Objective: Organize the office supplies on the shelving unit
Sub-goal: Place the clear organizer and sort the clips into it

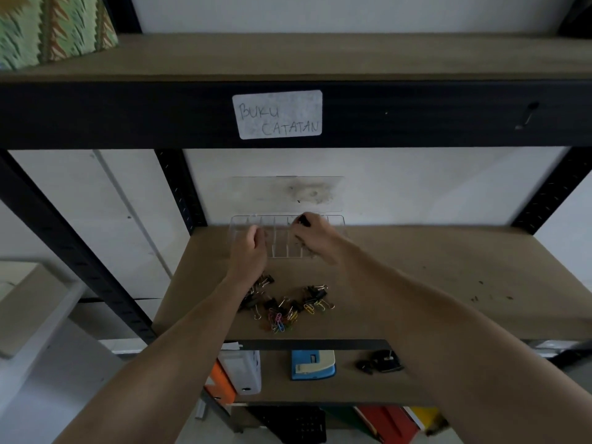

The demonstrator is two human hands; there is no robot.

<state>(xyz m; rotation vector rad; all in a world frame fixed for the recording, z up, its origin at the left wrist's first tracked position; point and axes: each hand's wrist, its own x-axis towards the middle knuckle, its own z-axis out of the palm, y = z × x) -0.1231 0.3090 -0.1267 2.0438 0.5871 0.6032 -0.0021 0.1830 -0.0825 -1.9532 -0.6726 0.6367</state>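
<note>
A clear plastic compartment box (282,241) stands at the back of the middle shelf (432,277), its lid (288,193) raised against the wall. My right hand (312,233) hovers over the box's right compartments, fingers pinched on a black binder clip (304,221). My left hand (251,248) is curled at the box's left side; whether it touches the box or holds anything I cannot tell. In front of the box lies a loose pile of black binder clips (315,293) and coloured paper clips (280,320).
A label reading "BUKU CATATAN" (278,114) is stuck on the upper shelf's black beam. A green patterned box (54,27) sits top left. On the lower shelf are a blue hole punch (312,365), a black stapler-like item (381,362), a white container (243,370) and folders.
</note>
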